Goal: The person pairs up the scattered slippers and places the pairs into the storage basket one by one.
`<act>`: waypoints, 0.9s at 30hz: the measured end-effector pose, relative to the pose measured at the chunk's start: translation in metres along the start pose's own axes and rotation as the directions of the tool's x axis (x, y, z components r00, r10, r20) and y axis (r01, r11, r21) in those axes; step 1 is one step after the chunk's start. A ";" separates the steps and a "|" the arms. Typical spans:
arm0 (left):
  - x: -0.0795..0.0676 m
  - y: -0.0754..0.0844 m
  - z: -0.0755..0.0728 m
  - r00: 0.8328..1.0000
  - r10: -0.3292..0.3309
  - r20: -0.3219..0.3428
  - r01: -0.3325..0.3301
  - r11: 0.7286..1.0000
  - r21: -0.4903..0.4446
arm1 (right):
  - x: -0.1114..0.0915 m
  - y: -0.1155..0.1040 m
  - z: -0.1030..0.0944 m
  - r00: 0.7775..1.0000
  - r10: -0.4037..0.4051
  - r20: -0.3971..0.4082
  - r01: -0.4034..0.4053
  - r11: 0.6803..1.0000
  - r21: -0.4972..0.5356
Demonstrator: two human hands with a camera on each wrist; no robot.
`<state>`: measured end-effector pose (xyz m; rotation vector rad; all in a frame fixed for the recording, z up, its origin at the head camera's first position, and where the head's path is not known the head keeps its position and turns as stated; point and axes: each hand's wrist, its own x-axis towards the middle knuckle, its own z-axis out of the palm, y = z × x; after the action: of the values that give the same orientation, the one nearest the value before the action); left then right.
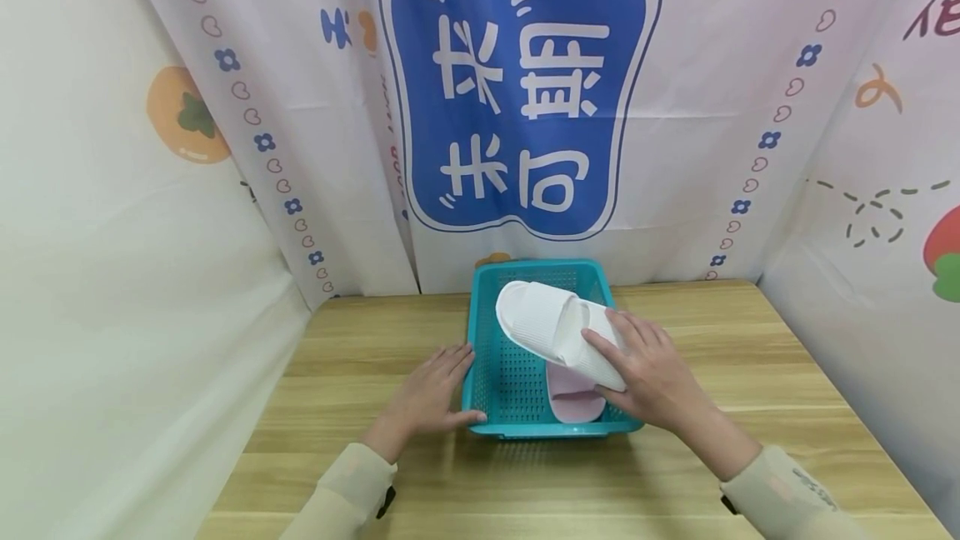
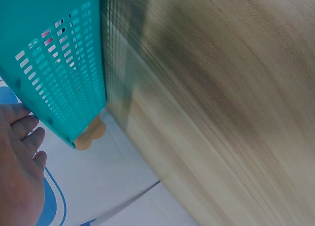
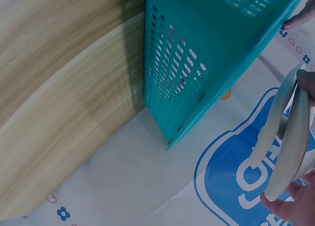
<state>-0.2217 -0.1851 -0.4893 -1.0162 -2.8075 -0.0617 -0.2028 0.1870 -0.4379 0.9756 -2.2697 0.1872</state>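
Observation:
A pair of white slippers (image 1: pixel 542 317) with ribbed straps is in my right hand (image 1: pixel 651 369), held at the near right end over the basket. In the right wrist view the two slippers (image 3: pixel 285 147) lie against each other, fingers and thumb on opposite sides. Below them a pink slipper (image 1: pixel 576 408) lies inside the teal basket (image 1: pixel 540 430), partly hidden by the white pair. My left hand (image 1: pixel 431 394) rests at the basket's left rim, fingers loosely extended; the left wrist view shows that hand (image 2: pixel 19 167) at the edge of the perforated basket (image 2: pixel 93 44).
The basket stands on a wood-grain table (image 1: pixel 375 340), near its back edge. Behind it hangs a white cloth (image 1: pixel 690 157) with a large blue printed sign (image 1: pixel 517 90). Cloth walls close in both sides.

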 end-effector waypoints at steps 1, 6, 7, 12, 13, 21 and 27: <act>0.000 0.000 0.000 1.000 -0.001 0.005 0.001 1.000 0.001 | 0.001 -0.001 0.000 1.000 0.010 0.002 -0.010 1.000 -0.004; -0.001 0.000 0.000 1.000 0.001 0.009 -0.001 1.000 0.008 | 0.005 -0.006 0.002 0.998 0.063 0.016 -0.062 0.997 -0.036; -0.001 0.000 0.000 1.000 0.001 0.008 -0.001 1.000 0.007 | 0.006 -0.007 0.003 0.997 0.073 0.017 -0.073 0.996 -0.042; -0.002 0.000 0.001 1.000 0.010 -0.007 -0.010 1.000 0.011 | 0.011 -0.011 0.006 0.994 0.112 0.020 -0.110 0.991 -0.076; -0.002 0.000 0.001 1.000 0.010 -0.007 -0.010 1.000 0.014 | 0.012 -0.012 0.007 0.993 0.117 0.018 -0.115 0.990 -0.081; -0.002 -0.001 0.002 1.000 0.011 -0.012 -0.011 1.000 0.017 | 0.019 -0.019 0.013 0.984 0.176 0.018 -0.172 0.977 -0.122; -0.002 -0.001 0.002 1.000 0.009 -0.009 -0.009 1.000 0.024 | 0.026 -0.026 0.015 0.962 0.264 0.067 -0.254 0.959 -0.128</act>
<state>-0.2210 -0.1870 -0.4920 -1.0200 -2.7881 -0.0316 -0.2056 0.1470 -0.4366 0.6326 -2.4513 0.1240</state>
